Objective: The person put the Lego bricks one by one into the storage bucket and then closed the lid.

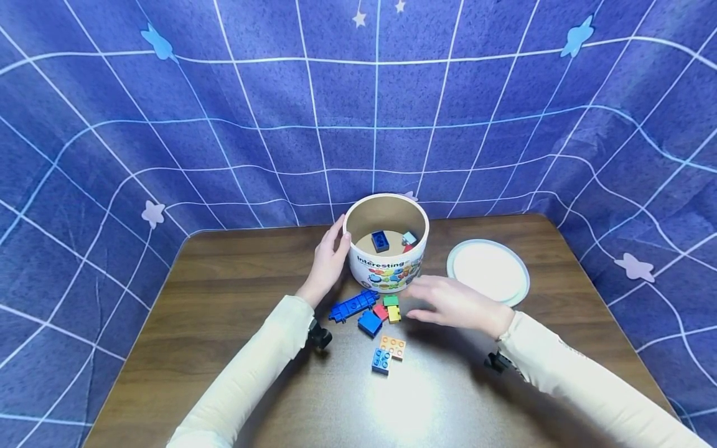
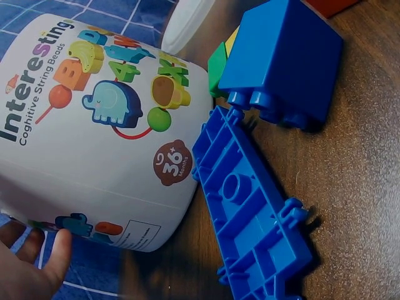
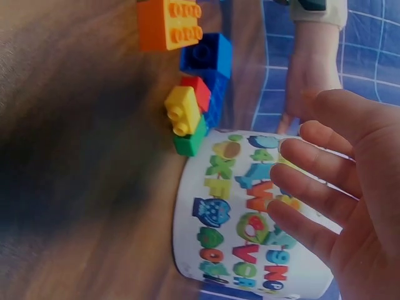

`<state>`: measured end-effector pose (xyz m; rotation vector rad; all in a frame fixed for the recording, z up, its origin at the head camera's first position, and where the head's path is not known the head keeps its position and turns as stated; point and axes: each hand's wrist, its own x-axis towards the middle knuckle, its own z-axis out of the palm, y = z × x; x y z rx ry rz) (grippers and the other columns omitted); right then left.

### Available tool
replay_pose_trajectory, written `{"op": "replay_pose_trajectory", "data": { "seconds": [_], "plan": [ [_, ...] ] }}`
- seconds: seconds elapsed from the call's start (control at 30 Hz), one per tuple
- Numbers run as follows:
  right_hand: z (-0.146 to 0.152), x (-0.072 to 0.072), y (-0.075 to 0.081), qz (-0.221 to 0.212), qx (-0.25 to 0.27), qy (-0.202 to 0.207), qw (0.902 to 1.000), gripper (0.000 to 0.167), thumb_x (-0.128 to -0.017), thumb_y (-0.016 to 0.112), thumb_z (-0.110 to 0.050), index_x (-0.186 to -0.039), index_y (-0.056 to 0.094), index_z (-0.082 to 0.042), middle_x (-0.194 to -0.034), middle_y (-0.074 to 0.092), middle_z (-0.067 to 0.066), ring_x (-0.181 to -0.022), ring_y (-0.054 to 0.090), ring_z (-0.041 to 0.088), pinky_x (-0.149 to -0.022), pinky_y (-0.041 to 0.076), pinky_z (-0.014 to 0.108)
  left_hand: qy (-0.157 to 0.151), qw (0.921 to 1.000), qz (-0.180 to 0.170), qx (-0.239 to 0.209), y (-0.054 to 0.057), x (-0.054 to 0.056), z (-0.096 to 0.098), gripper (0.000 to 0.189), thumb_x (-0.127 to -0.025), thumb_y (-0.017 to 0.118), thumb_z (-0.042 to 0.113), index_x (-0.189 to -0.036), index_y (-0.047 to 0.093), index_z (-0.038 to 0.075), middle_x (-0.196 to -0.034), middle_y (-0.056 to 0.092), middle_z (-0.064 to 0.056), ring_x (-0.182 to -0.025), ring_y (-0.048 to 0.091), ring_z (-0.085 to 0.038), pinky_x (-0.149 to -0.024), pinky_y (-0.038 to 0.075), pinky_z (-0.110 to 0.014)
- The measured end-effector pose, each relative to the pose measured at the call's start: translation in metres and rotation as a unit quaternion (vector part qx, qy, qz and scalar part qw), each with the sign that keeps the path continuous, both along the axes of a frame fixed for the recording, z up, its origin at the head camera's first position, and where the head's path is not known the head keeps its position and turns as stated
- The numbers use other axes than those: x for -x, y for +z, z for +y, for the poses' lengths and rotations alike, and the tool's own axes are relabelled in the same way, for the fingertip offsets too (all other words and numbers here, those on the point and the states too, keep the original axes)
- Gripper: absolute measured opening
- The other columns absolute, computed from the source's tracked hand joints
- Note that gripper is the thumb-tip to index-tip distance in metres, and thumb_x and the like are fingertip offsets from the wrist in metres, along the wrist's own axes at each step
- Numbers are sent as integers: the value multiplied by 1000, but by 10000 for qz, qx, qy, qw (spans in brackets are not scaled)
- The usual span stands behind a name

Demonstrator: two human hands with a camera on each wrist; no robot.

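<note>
A round white tub (image 1: 386, 264) with printed pictures stands at the back of the table. Inside it lie a dark blue block (image 1: 380, 241), a pale blue block (image 1: 409, 238) and a red piece. My left hand (image 1: 327, 261) rests against the tub's left side, thumb near the rim. In front of the tub my right hand (image 1: 448, 302) hovers with fingers extended, holding nothing. Between the hands lie a blue wheel-base plate (image 2: 240, 194), a blue block (image 2: 281, 62), and a red (image 3: 197, 92), a yellow (image 3: 182, 110) and a green block (image 3: 190, 139).
Nearer the front edge, an orange block (image 1: 394, 346) and a blue studded block (image 1: 381, 361) sit close together. A white round lid (image 1: 488, 272) lies flat at the right. Behind the wooden table (image 1: 241, 280) hangs a blue curtain (image 1: 347, 149).
</note>
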<state>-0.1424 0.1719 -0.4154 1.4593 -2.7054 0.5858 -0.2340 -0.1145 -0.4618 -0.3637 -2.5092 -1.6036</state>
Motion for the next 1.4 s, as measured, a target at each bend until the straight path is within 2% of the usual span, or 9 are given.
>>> {"op": "replay_pose_trajectory", "data": {
  "seconds": [0.17, 0.27, 0.43, 0.63, 0.83, 1.03, 1.4],
  "plan": [
    [0, -3, -9, 52, 27, 94, 9999, 26, -97, 76, -28, -118, 70, -13, -106, 69, -2, -96, 65, 12, -85, 58, 33, 1, 10000, -7, 4, 0, 0, 0, 56, -111, 48, 34, -164, 36, 17, -167, 37, -7, -155, 32, -25, -125, 31, -47],
    [0, -5, -16, 71, 84, 144, 9998, 21, -97, 76, -26, -112, 70, -14, -99, 64, -6, -88, 64, 13, -78, 56, 30, -4, 10000, 9, -1, 0, 1, 0, 56, -111, 48, 33, -164, 36, 17, -167, 37, -7, -155, 32, -25, -125, 30, -47],
    [-2, -9, -24, -155, 90, 163, 9997, 16, -97, 76, -25, -107, 70, -14, -95, 62, -6, -84, 62, 14, -74, 55, 27, -11, 10000, 61, -9, 1, 3, 0, 56, -111, 48, 32, -163, 36, 14, -167, 37, -8, -155, 32, -25, -125, 30, -47],
    [-2, -13, -35, -260, 143, 279, 9992, 20, -96, 77, -25, -108, 70, -11, -98, 65, 0, -87, 64, 17, -77, 56, 30, 9, 10000, 53, -21, 2, 2, 0, 55, -111, 49, 31, -163, 37, 14, -166, 38, -8, -155, 32, -24, -125, 30, -45],
    [-4, -18, -45, -298, 13, 250, 9992, 32, -96, 77, -30, -117, 70, -7, -105, 68, 4, -94, 64, 13, -83, 58, 32, 4, 10000, 36, -21, 2, 1, 0, 56, -111, 48, 31, -163, 36, 14, -167, 37, -8, -155, 32, -25, -125, 30, -46],
    [-8, -21, -54, -547, -19, 270, 9981, 40, -95, 78, -33, -125, 70, -8, -112, 70, 4, -102, 67, 15, -89, 58, 33, -4, 10000, -18, -4, 3, -1, 1, 56, -111, 48, 32, -163, 36, 16, -167, 37, -8, -155, 32, -25, -124, 31, -47],
    [-12, -27, -63, -403, -52, 269, 9988, 43, -95, 77, -38, -126, 70, -11, -113, 69, 1, -104, 66, 12, -90, 58, 34, -24, 10000, -37, -42, 3, -2, 0, 56, -112, 47, 33, -164, 35, 15, -167, 36, -7, -155, 31, -25, -125, 31, -46]
  ]
}}
